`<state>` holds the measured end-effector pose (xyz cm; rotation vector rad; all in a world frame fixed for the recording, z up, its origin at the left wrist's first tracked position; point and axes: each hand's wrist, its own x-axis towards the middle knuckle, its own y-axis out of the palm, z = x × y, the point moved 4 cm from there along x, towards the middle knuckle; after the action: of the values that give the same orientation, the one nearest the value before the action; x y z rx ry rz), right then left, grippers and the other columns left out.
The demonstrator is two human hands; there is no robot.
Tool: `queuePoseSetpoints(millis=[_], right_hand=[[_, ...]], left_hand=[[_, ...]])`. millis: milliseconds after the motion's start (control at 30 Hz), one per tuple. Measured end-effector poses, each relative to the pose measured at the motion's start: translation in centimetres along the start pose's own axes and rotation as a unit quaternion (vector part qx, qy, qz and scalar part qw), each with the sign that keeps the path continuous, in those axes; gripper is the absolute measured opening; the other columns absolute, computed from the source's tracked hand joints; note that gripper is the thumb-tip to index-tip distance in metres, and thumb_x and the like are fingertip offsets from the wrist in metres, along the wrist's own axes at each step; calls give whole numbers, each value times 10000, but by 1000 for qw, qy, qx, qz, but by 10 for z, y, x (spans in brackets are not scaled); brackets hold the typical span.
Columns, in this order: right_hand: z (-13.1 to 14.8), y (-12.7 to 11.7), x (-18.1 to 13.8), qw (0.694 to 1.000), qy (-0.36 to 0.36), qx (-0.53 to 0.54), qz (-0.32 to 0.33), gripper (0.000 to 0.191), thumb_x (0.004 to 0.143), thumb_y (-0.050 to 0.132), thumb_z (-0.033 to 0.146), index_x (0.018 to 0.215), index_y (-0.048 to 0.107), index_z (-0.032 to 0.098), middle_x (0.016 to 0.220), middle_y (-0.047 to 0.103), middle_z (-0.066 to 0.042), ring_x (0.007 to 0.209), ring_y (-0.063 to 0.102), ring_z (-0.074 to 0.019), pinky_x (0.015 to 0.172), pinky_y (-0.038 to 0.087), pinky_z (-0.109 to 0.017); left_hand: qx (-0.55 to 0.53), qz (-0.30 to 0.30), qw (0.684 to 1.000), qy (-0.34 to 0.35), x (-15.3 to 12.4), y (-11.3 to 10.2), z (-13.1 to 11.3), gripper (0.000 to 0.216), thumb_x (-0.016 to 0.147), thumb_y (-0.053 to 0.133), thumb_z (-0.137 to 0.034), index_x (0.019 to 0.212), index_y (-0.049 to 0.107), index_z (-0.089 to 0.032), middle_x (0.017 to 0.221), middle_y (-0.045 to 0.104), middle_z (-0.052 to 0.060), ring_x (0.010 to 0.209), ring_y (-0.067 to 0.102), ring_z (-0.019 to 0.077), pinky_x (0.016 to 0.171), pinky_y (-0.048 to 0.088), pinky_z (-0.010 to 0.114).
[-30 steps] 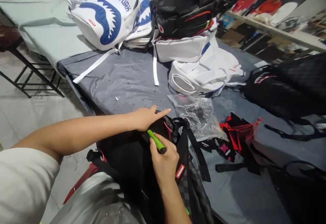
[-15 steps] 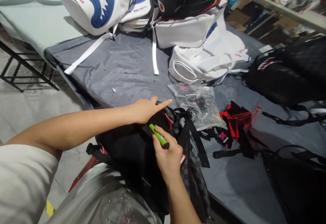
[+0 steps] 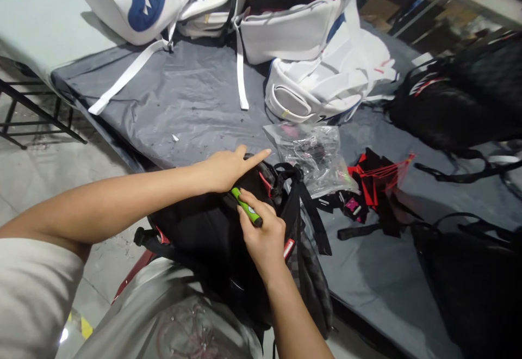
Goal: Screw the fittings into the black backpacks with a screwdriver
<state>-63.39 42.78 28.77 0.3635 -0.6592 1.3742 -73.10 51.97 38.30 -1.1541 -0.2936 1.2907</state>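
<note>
A black backpack (image 3: 199,234) with red trim lies across my lap and against the table edge. My left hand (image 3: 228,167) grips its upper part, one finger stretched to the right and the others bent over the fabric or partly hidden. In my right hand (image 3: 263,234) is a green pen-like tool (image 3: 247,206) with a black end, held between thumb and fingers. Its front end points up and left, close below my left hand; whether the tip touches the fabric cannot be made out. Black straps (image 3: 312,212) hang at the backpack's right side.
Beyond my hands on the grey-covered table (image 3: 183,92) stand white backpacks (image 3: 293,32) with blue patterns. A clear plastic bag (image 3: 312,158) lies near, beside red and black strips (image 3: 373,179). More black bags (image 3: 460,114) are at right, a black stool frame (image 3: 36,111) at left.
The whole view has shifted slightly, so the table things sit a little higher and further left. Both hands keep nearly the same hold on the backpack and the green tool.
</note>
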Motion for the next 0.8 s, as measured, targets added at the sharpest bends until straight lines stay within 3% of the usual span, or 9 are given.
queuePoseSetpoints(millis=[133,267,400,567,700,800], right_hand=[[1,1,-1,996,-9,-86,-8,236,862,587,87,1077,635,170,1108,682,-18,923,658,-135,846,442,-309],[1,0,-2,999,-10,-33,-19,217,863,600,104,1067,638,171,1106,683,-14,940,653,-125,875,456,-285],[-1,3,-5,997,-1,-68,-27,231,870,596,115,1090,635,176,1088,687,-19,898,657,-130,844,462,-296],[-8,10,-4,998,28,43,-25,237,863,604,101,1083,641,179,1120,678,-13,1009,649,-114,892,502,-247],[-5,5,-2,1000,-15,-7,-12,269,870,577,71,1116,623,169,1154,666,-28,1021,644,-127,878,490,-273],[-5,2,-3,1000,-9,4,-8,250,873,581,87,1103,627,172,1141,671,-16,1013,644,-117,885,491,-265]], left_hand=[[-1,-8,1000,6,-2,-3,0,1001,794,477,-65,1551,-122,-332,1404,337,185,919,622,258,681,508,335],[-10,-6,1000,4,-3,-4,-1,1014,779,499,-67,1558,-98,-321,1404,343,189,949,623,280,707,520,354],[-11,-4,1000,8,-4,-5,-1,1021,772,491,-42,1559,-100,-313,1406,350,189,946,627,273,724,525,356],[-19,1,1000,5,-4,-5,0,1010,791,519,-75,1561,-90,-313,1423,330,198,982,623,285,748,531,367],[-12,0,1000,4,-5,-5,-1,1029,771,507,-43,1558,-96,-316,1419,331,194,963,627,281,743,534,370],[-15,5,1000,4,-4,-4,-2,1040,764,521,-53,1558,-97,-316,1417,329,200,955,628,282,732,533,365]])
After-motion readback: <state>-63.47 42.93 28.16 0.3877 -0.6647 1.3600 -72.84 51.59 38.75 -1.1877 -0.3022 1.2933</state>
